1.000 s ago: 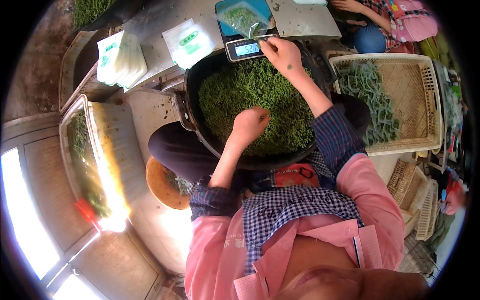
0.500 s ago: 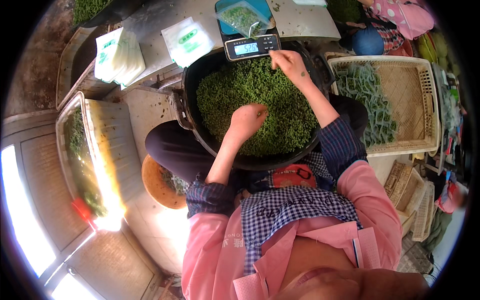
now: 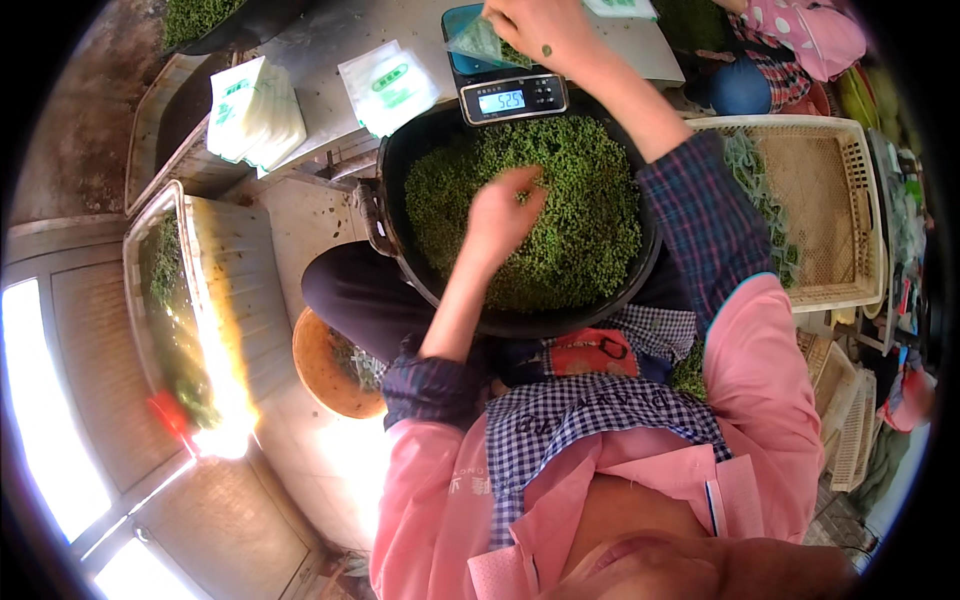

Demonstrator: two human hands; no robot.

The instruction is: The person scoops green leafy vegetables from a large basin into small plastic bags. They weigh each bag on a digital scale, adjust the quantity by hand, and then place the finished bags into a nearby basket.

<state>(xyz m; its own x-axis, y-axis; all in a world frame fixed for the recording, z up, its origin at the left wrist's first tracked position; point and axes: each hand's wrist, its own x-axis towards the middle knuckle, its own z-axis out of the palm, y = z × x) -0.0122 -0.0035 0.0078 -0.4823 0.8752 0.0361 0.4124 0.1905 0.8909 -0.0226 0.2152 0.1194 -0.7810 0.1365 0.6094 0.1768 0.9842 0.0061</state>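
Observation:
A big black tub (image 3: 392, 185) stands at my lap, full of small round green berries that look like fresh green peppercorns (image 3: 575, 240). My left hand (image 3: 505, 215) hangs over the heap with its fingers curled together; what they hold, if anything, is too small to make out. At the tub's far side a digital scale (image 3: 515, 98) with a lit display carries a clear plastic bag (image 3: 474, 42) with some green berries in it. My right hand (image 3: 545, 35) reaches over the scale, its bent fingers at the bag's edge, partly cut off by the upper rim.
Stacked printed bags (image 3: 255, 115) and a flatter pile of bags (image 3: 390, 88) lie on the metal table (image 3: 335, 55). To the right, a cream plastic crate (image 3: 830, 215) contains filled bags. A foam box (image 3: 225, 250) and an orange bucket (image 3: 325, 375) stand left. Another person (image 3: 790, 50) sits far right.
My right hand has moved from the scale's front panel up to the bag on the pan, covering part of it. My left hand has shifted slightly up over the berries.

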